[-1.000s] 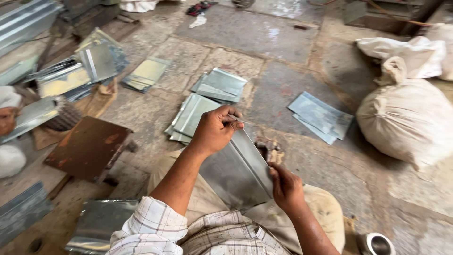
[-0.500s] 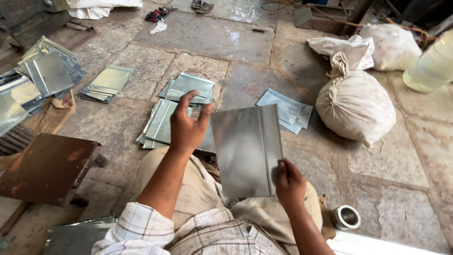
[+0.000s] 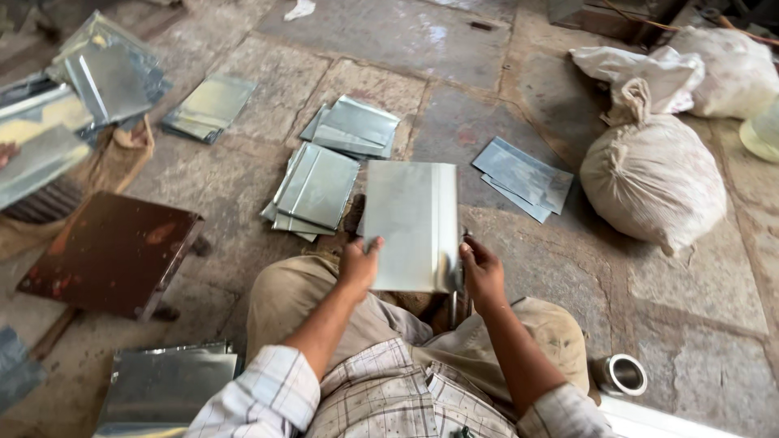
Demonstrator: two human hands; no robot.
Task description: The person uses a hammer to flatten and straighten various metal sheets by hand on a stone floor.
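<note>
Sheet-metal panel [image 3: 410, 223]: dull silver-grey, as are the stacked sheets [image 3: 318, 186] on the floor. Stone floor [image 3: 406, 40]: mottled grey-brown slabs; low board [image 3: 109, 251]: rusty dark brown with orange blotches. Shirt sleeve [image 3: 260, 397]: white with a fine grey check (trousers [image 3: 284, 292] khaki-tan); tied sack [image 3: 653, 178]: off-white.

— What does the floor look like?
— A stone-slab floor [image 3: 454, 40], dusty, with daylight glinting at the top centre.
— Any furniture?
— A rusty brown low table [image 3: 109, 251] stands at the left; tied sacks [image 3: 653, 178] sit upper right.
</note>
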